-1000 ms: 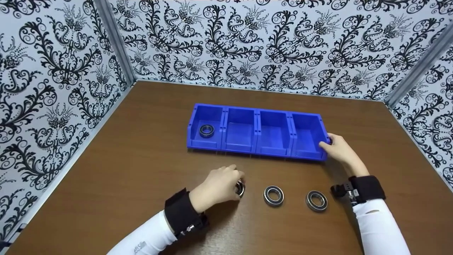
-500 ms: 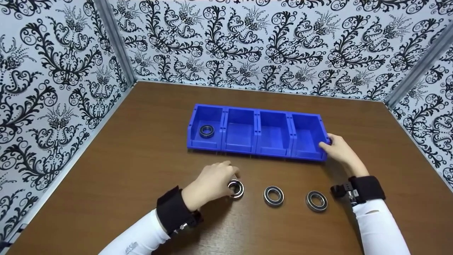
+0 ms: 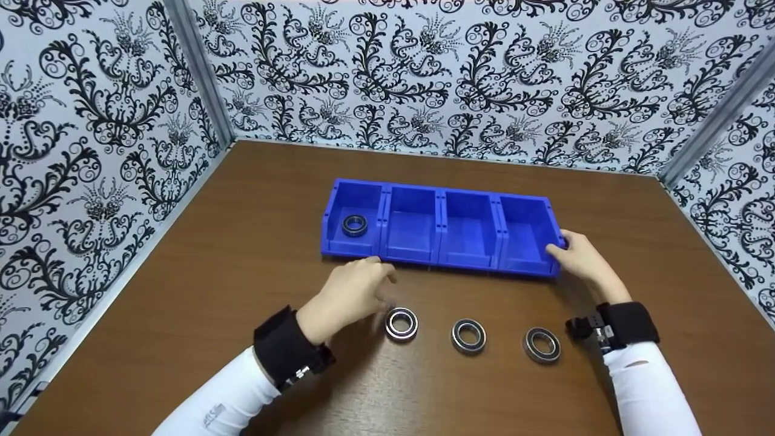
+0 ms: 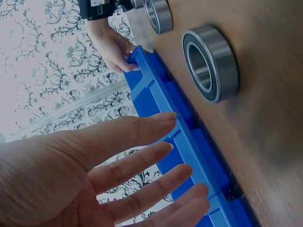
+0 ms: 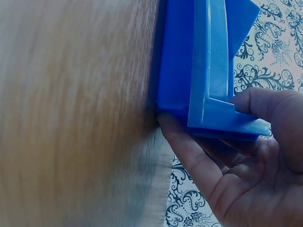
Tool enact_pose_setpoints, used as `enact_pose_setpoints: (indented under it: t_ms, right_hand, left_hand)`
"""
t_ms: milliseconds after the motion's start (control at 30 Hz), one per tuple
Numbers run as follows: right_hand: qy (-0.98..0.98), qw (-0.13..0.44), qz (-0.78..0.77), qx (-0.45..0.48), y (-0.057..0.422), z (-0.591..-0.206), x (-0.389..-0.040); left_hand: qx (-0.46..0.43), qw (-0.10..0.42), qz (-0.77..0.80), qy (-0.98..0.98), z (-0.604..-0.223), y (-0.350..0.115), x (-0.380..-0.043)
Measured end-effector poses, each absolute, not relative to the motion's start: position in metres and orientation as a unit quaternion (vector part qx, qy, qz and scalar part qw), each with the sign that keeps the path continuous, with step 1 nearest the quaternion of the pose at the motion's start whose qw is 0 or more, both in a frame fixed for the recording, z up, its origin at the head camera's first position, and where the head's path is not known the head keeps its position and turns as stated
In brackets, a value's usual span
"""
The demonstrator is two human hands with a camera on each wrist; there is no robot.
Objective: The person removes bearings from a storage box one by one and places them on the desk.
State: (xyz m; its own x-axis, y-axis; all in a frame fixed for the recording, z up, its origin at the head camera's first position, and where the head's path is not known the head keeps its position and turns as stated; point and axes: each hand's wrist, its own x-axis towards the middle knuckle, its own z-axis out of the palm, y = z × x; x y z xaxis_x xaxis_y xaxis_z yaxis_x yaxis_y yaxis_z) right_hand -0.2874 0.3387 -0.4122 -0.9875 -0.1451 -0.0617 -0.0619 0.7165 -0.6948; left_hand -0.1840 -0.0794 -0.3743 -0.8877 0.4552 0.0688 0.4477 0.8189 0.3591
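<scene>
My left hand [image 3: 354, 292] hovers over the table just left of the nearest ball bearing [image 3: 401, 324], its fingers loosely spread and holding nothing. That bearing lies flat; in the left wrist view the hand [image 4: 118, 175] is clearly apart from a bearing [image 4: 211, 64]. Two more bearings, a middle one [image 3: 468, 336] and a right one [image 3: 541, 345], lie in a row to its right. A blue bin row [image 3: 412, 257] stands behind them, with another bearing [image 3: 354, 225] in its leftmost compartment. My right hand [image 3: 580, 260] grips the bin row's right end, thumb over the side wall [image 5: 220, 113].
The brown wooden table [image 3: 242, 230] is enclosed by patterned wall panels [image 3: 424, 79] at the back and both sides. Grey metal posts [image 3: 200, 72] stand at the corners.
My left hand has let go of the left bearing, which was tilted and now lies flat. The hand has moved up and left, away from it. My right hand stays on the bin row.
</scene>
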Motion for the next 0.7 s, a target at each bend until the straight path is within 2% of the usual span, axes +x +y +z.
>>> enact_pose_setpoints:
  t_ms: [467, 700]
  right_hand:
    - [0.921, 0.06, -0.38, -0.054, 0.339, -0.412, -0.286]
    - [0.925, 0.058, -0.371, -0.057, 0.34, -0.413, -0.287]
  left_hand:
    - [0.224, -0.042, 0.206, 0.952, -0.366, -0.086, -0.204]
    - [0.207, -0.044, 0.199, 0.957, -0.362, -0.09, -0.214]
